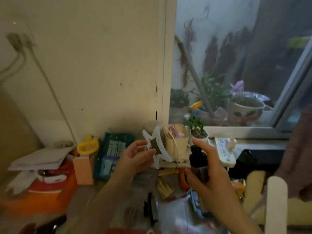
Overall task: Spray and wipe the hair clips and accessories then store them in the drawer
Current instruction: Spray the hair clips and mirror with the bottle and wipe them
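From the head view, the left hand (pixel 135 156) pinches a white star-trimmed hair accessory (pixel 157 146) between thumb and fingers, holding it up above the cluttered desk (pixel 94 196) in front of the cream basket (pixel 176 141) by the wall. The right hand (pixel 209 169) is wrapped round a dark spray bottle (pixel 198 163), with the forefinger raised over the pump head; the nozzle seems to face the accessory, though the blur makes its exact aim hard to read.

The step in hand looks to be the spraying of this piece, so the task is probably in its early or middle part: wiping and storing are yet to come, and no drawer shows here. More clips (pixel 164 185) lie on the desk below the hands.

To do it well, the bottle should stay near the accessory but apart from it, nozzle squared to its broad face, so that the mist lands on the plastic and not on the power strip (pixel 223 152) just beyond the right hand. That strip is the main hazard. Turning the accessory in the left fingers between presses would wet both faces. The thin star points look brittle, so a light pinch at the band is wiser than a squeeze. A short press should be enough.
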A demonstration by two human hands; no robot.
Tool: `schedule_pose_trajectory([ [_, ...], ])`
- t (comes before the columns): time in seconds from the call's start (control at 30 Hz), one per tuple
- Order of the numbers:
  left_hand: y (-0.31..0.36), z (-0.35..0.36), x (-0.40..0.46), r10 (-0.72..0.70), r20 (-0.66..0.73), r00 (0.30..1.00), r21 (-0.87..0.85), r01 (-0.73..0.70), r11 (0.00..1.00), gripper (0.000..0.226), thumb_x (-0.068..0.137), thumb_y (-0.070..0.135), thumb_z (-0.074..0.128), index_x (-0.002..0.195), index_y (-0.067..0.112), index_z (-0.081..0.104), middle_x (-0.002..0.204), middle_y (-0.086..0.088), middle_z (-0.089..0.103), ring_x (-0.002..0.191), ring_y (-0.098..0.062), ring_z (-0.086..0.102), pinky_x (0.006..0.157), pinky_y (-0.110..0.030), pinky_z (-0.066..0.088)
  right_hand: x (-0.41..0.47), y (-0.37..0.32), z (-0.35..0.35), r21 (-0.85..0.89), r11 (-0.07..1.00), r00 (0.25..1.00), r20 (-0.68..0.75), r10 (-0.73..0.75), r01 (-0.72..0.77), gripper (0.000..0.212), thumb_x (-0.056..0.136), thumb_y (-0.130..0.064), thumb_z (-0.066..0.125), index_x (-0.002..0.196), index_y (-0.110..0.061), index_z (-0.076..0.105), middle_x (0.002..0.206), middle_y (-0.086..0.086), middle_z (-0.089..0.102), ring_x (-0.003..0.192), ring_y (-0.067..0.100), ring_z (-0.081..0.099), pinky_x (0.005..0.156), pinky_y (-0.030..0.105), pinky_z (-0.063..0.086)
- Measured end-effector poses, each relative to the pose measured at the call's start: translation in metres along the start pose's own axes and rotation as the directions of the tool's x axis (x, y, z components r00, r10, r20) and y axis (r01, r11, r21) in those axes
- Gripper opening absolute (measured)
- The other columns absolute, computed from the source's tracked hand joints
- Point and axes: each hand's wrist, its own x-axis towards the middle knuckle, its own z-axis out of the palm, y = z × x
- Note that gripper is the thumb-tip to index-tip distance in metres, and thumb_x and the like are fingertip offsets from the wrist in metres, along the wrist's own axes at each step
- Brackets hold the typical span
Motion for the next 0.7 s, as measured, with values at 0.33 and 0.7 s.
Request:
schedule_pose_trajectory([
  [0.33, 0.107, 0.038, 0.01, 0.3, 0.031, 0.954, 0.094, -0.301, 0.949, 0.066, 0.053, 0.043, 0.08, 0.111, 0.019, 0.062, 0.112, -0.008, 0.066, 0.097, -0.026, 0.068, 0.08, -0.036, 0.058, 0.056, -0.063, -0.042, -0.094, 0.974, 0.969, -0.124, -0.216, 0.205, 0.071, 0.079, -0.02, 0.069, 0.108, -0.07, 0.028, 0.09, -0.031, 0.062, 0.07, 0.004, 0.062, 0.056, 0.01, 0.046],
  [0.7, 0.168, 0.058, 0.005, 0.421, 0.091, 0.903, 0.09, -0.428, 0.899, 0.059, 0.054, 0.042, 0.078, 0.108, 0.025, 0.061, 0.104, -0.003, 0.068, 0.091, -0.016, 0.069, 0.077, -0.029, 0.056, 0.083, -0.098, -0.071, -0.314, 0.894, 0.879, -0.253, -0.404, 0.32, 0.071, 0.078, -0.012, 0.069, 0.117, -0.056, 0.029, 0.089, -0.03, 0.047, 0.073, -0.005, 0.056, 0.057, 0.007, 0.038],
])
